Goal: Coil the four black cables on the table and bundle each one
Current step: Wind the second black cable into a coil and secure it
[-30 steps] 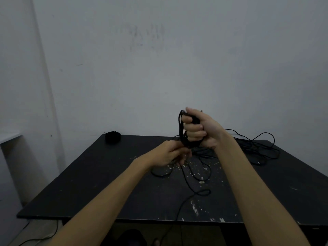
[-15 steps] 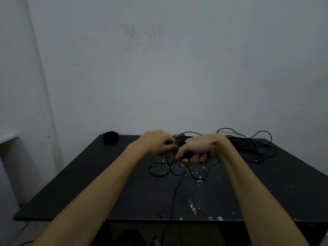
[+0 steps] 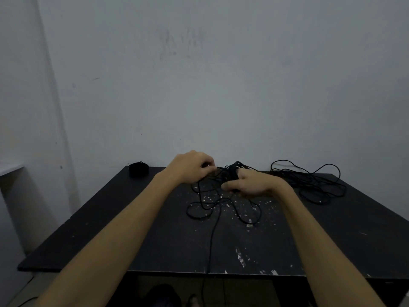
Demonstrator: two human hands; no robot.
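Over the middle of the black table (image 3: pixel 110 235), my right hand (image 3: pixel 254 185) grips a partly wound coil of black cable (image 3: pixel 231 173) held low near the tabletop. My left hand (image 3: pixel 192 166) pinches a strand of the same cable just left of the coil. Loose loops of this cable (image 3: pixel 221 207) lie on the table below both hands, and its tail runs over the front edge. A tangled heap of black cables (image 3: pixel 309 182) lies at the back right. One finished small bundle (image 3: pixel 138 168) sits at the back left corner.
A pale wall stands right behind the table. White paint flecks mark the tabletop around the loose loops. A pale ledge (image 3: pixel 11 168) juts out at the far left. The floor shows below the table's front edge.
My right hand has come down with the coil from chest height to just above the table. My left hand has moved up and back to the coil's left side.
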